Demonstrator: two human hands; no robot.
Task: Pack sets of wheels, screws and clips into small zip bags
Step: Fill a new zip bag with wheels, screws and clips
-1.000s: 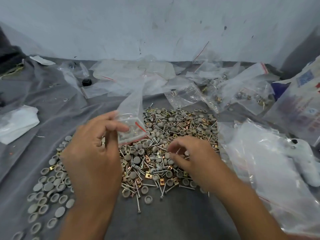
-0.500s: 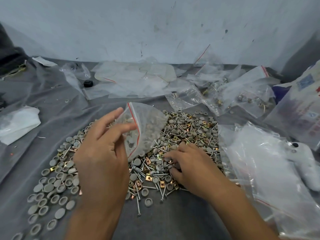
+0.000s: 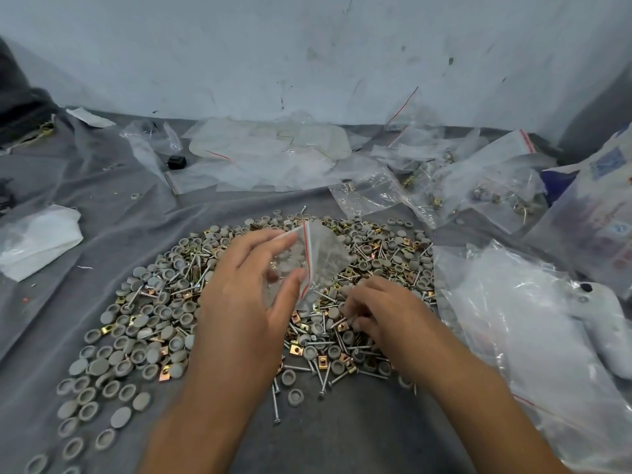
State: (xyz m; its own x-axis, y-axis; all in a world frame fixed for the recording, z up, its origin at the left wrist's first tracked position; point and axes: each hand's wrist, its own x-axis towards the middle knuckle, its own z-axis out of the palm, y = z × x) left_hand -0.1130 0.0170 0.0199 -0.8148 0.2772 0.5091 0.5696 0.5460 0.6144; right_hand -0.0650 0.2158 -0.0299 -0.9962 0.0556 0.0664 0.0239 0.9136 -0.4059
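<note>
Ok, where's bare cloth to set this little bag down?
Bare grey cloth lies between your forearms, below the parts pile. More sits left, between the pile and the white folded plastic. Crowded: the pile itself, the large bags right, the empty bags behind.

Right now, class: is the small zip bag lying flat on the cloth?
No: the left hand holds the small zip bag up above the pile of parts.

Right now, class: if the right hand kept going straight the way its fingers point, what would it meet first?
The right hand points down and leftward into the pile of screws, clips and wheels. Its fingertips look already among them, so loose parts come first; depth is unclear.
</note>
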